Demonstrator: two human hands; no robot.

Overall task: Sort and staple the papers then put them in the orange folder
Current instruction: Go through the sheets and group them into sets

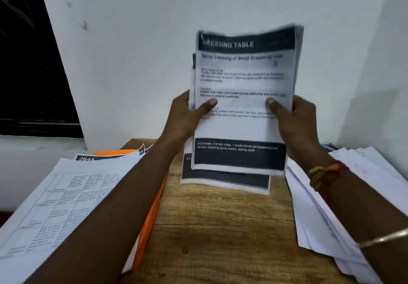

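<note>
Printed sheaf (pixel 242 98) (seemingly unstapled), upright, dark-banded, in both hands' grip.

Matt printed paper sheets (pixel 242 124), rough grainy wooden table (pixel 220 228), smooth orange folder (pixel 153 217) perhaps plastic, matt painted wall (pixel 132 62), shiny metal bangle (pixel 384 238), woven thread wristband (pixel 324 174)

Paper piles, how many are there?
3: a held stack between the left hand and right hand, a left pile over the orange folder, a right pile on the table. Sheets may hide underneath.
</note>
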